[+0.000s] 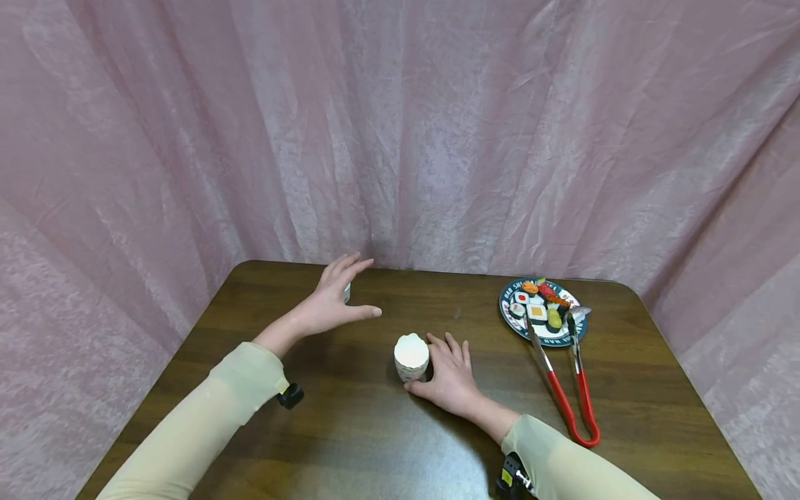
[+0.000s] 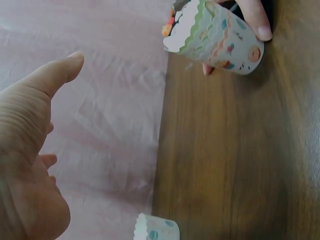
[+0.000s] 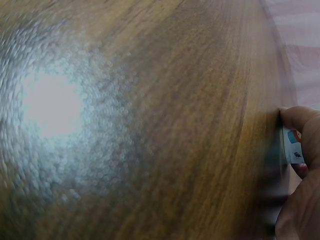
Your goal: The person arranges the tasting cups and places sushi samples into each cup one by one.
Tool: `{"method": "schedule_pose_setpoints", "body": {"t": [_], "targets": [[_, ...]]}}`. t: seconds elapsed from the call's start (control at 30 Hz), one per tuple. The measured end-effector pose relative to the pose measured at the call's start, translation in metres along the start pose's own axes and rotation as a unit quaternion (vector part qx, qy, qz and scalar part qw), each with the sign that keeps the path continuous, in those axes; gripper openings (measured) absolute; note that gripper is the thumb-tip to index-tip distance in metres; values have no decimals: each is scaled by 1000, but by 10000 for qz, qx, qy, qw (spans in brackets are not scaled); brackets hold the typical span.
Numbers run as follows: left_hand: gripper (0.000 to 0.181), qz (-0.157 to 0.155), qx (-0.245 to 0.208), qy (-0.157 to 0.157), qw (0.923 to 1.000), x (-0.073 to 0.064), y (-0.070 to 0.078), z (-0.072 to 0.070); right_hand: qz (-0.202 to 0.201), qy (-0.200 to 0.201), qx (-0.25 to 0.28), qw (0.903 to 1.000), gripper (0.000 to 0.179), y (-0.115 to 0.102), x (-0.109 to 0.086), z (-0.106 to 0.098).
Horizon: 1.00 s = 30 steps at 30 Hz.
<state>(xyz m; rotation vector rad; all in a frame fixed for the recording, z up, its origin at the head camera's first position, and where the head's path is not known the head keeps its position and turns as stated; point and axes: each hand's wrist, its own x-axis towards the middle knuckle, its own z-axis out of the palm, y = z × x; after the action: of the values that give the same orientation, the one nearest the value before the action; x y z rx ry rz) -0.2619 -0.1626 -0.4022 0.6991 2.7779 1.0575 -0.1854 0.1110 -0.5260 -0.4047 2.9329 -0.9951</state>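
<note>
In the head view, a stack of white paper cups with scalloped rims (image 1: pixel 411 355) stands upright on the table's middle. My right hand (image 1: pixel 447 375) holds it low down, thumb at the near side and fingers on the right. Green and orange wavy edges and small printed pictures show on the stack (image 2: pixel 220 42) in the left wrist view. My left hand (image 1: pixel 331 303) is raised over the table's back left, fingers spread, holding nothing. Behind it is another paper cup (image 1: pixel 346 293), mostly hidden in the head view; the left wrist view catches this cup (image 2: pixel 161 229) at its bottom edge.
On the back right of the brown wooden table (image 1: pixel 350 444) lies a round plate (image 1: pixel 507 321) of sushi pieces (image 1: pixel 536 312). Red-handled tongs (image 1: pixel 562 403) rest with their tips on it, handles toward the front. A pink curtain (image 1: pixel 400 139) hangs behind the table.
</note>
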Motion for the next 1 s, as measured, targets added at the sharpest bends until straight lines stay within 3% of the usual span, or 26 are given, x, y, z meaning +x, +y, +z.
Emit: {"method": "schedule_pose_setpoints", "body": {"t": [0.27, 0.57, 1.0], "targets": [[103, 210, -75, -378, 9990, -3, 11, 11, 5, 8, -6, 10000, 74, 1, 0, 0], [100, 444, -4, -1159, 9923, -14, 11, 54, -42, 37, -10, 10000, 74, 0, 1, -1], [89, 372, -482, -1275, 9900, -16, 6, 95, -94, 39, -95, 9999, 79, 4, -2, 2]]}}
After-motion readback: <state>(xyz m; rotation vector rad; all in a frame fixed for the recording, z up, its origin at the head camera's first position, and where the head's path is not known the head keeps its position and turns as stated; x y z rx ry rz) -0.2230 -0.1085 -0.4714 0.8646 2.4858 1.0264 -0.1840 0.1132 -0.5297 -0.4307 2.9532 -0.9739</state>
